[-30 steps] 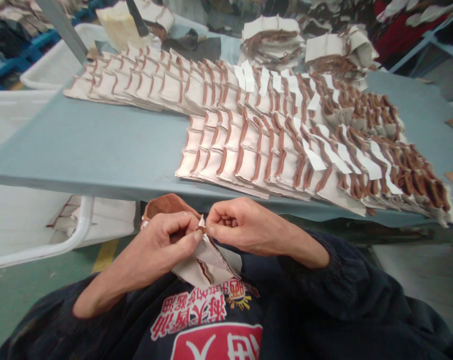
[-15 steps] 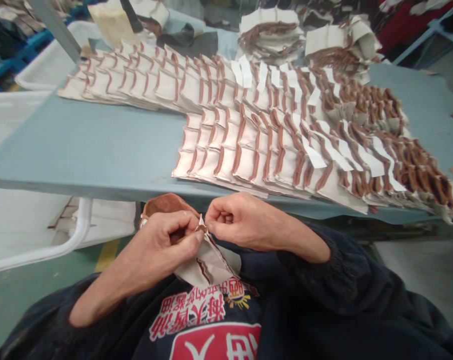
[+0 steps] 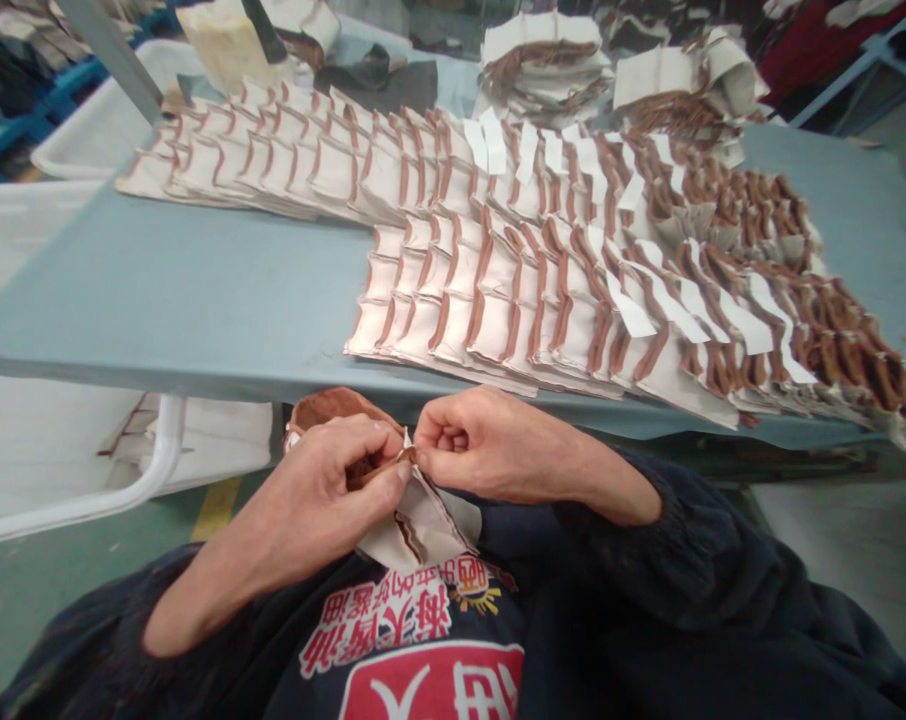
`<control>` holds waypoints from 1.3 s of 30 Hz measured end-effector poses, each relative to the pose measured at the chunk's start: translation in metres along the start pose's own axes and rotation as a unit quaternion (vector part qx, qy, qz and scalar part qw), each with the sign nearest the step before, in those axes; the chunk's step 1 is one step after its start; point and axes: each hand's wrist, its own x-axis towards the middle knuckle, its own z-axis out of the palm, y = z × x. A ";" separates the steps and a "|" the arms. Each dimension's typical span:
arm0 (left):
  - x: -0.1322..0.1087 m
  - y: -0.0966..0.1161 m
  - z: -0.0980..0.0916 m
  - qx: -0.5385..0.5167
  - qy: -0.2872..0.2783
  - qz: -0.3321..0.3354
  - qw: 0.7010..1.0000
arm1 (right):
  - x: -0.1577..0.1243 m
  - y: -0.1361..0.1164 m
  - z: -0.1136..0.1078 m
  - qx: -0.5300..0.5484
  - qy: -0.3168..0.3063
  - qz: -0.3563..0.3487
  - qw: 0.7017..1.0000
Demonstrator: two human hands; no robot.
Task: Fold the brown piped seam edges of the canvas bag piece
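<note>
Close to my chest, a cream-and-brown sewn piece [image 3: 423, 520] is folded, its brown suede-like side curling up behind my left hand [image 3: 340, 485]. The thumb and fingers of that hand pinch the piece near a pointed corner of its seam. My right hand [image 3: 490, 445] is curled closed, with thumb and forefinger pressed together right beside that corner. Whatever those fingertips grip is too small to make out. Dark red-brown edging runs along the seams of the hanging cream panel.
Rows of similar cream pieces with brown edges [image 3: 490, 290] lie overlapped across the blue-grey table [image 3: 198, 280], white paper strips [image 3: 745, 325] among them. Bundled stacks [image 3: 543, 60] stand at the back. A white cart with a tubular rail [image 3: 160, 460] is at the left.
Both hands stay almost in place at the seam corner. My left hand and the piece have shifted very slightly right; the right hand remains closed beside it.
</note>
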 end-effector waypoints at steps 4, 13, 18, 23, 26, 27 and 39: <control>-0.001 -0.004 0.000 0.044 0.021 0.039 0.998 | 0.002 0.008 0.002 0.052 -0.006 0.010 0.999; -0.007 -0.009 0.002 0.021 0.011 0.020 1.000 | 0.001 0.012 0.014 0.075 0.018 -0.011 0.997; -0.009 -0.007 0.002 0.010 0.012 0.006 1.000 | -0.001 0.009 0.016 0.080 0.020 -0.014 0.997; -0.008 -0.002 0.007 -0.006 0.000 -0.033 0.999 | -0.006 0.002 0.019 0.045 0.042 -0.028 0.998; -0.008 -0.002 0.013 -0.012 0.009 -0.055 0.998 | -0.009 -0.002 0.023 0.012 0.064 -0.028 0.998; -0.008 -0.002 0.015 -0.016 0.016 -0.058 0.998 | -0.009 -0.002 0.025 0.003 0.070 -0.029 0.997; -0.007 -0.003 0.016 -0.066 -0.002 -0.052 0.997 | -0.004 0.016 0.029 -0.001 0.101 -0.102 0.990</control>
